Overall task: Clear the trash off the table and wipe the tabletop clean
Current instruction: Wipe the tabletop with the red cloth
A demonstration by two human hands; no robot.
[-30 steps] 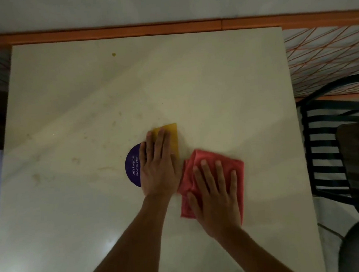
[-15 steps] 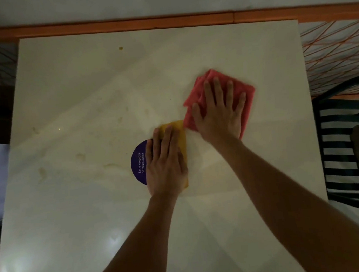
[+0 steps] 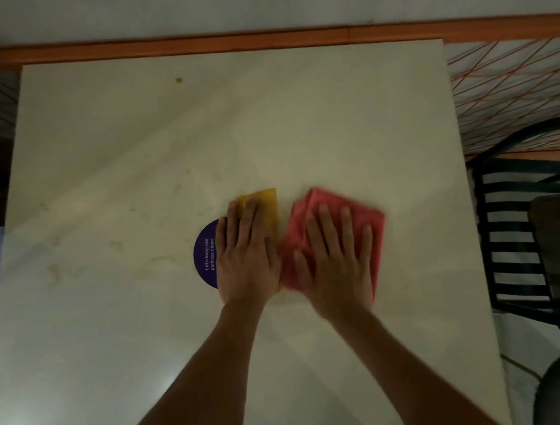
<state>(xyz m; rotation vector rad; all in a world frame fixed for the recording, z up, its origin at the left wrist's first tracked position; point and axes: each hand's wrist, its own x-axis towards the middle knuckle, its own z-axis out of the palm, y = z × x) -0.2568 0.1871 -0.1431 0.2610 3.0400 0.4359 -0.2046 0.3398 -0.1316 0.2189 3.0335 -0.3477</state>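
Dim lighting. Beyond the table [image 3: 100, 159]: grey wall [image 3: 255, 3] with orange skirting [image 3: 158, 49]. Right of it: black slatted chair [image 3: 509, 244].

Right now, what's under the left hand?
The left hand lies flat on a yellow cloth, covering part of a round purple sticker on the table. The rest of both is hidden beneath it.

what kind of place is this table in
Probably a shared office pantry or canteen: a purple sticker on the pale tabletop reads "Let's keep our pantries clean", and a slatted metal chair stands beside it.
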